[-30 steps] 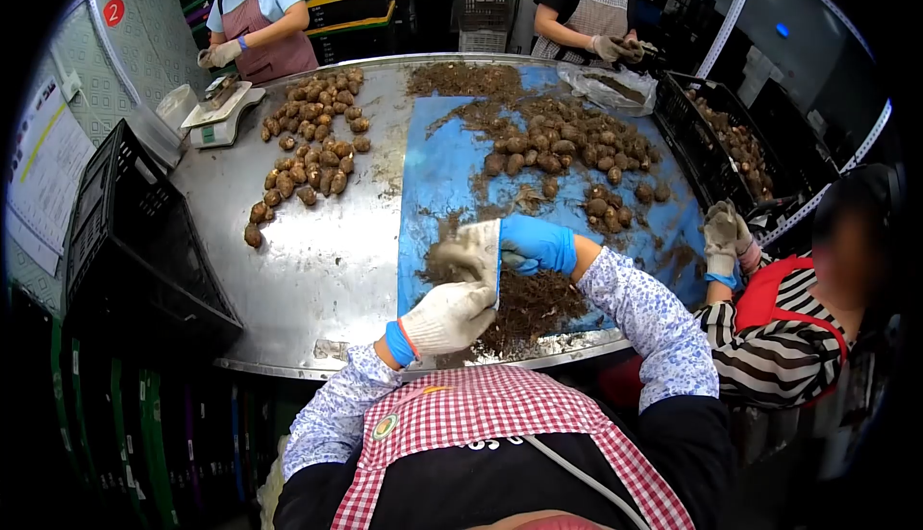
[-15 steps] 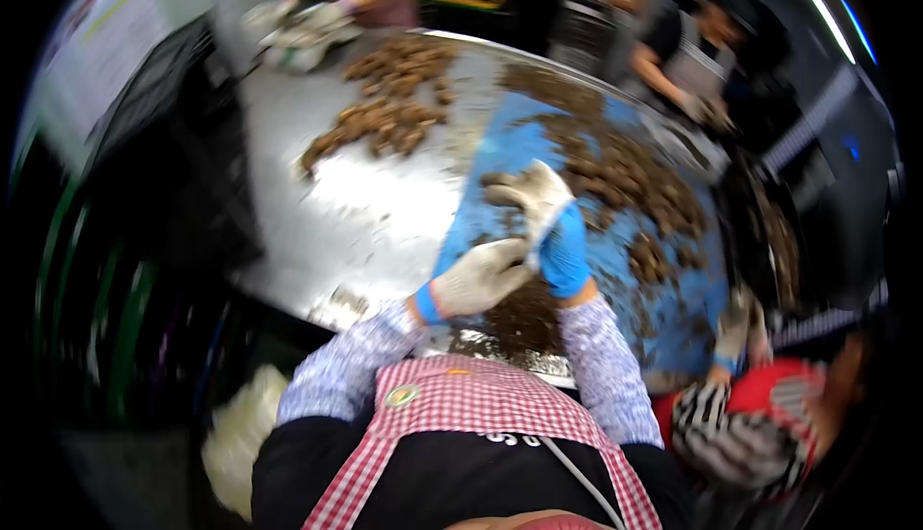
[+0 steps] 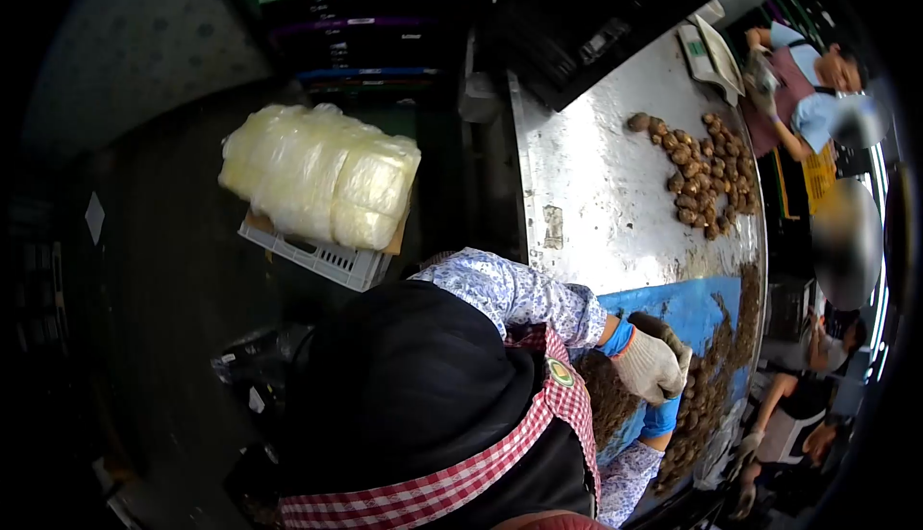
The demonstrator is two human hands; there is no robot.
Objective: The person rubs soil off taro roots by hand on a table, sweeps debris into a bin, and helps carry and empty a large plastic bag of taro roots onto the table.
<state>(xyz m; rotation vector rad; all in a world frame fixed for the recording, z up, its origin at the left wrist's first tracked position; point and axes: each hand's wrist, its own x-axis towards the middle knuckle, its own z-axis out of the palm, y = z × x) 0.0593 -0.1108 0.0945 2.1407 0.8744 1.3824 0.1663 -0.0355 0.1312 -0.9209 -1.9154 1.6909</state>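
Both my hands wear knitted work gloves with blue at the wrists, and they meet over the blue sheet (image 3: 663, 299). My left hand (image 3: 649, 367) is closed, its fingers curled in against the other hand; what they grip, if anything, is hidden. Mostly behind it, my right hand (image 3: 684, 349) is closed around a dark brown, taro-like tuber (image 3: 652, 324), whose end shows above the gloves. Loose dark soil (image 3: 606, 395) lies on the sheet beside my hands. Soil-covered tubers (image 3: 690, 424) are heaped past them.
Cleaner brown tubers (image 3: 707, 170) lie in a pile on the metal table (image 3: 586, 184). A black crate (image 3: 596, 21) and a scale (image 3: 710, 59) stand at its end. Plastic-wrapped bundles (image 3: 322, 174) rest on a grey crate (image 3: 312, 256). Several co-workers are across the table.
The view has swung left and rolled, bringing the wrapped bundles and black crate into sight. My hands have come closer together, the left now covering much of the right.
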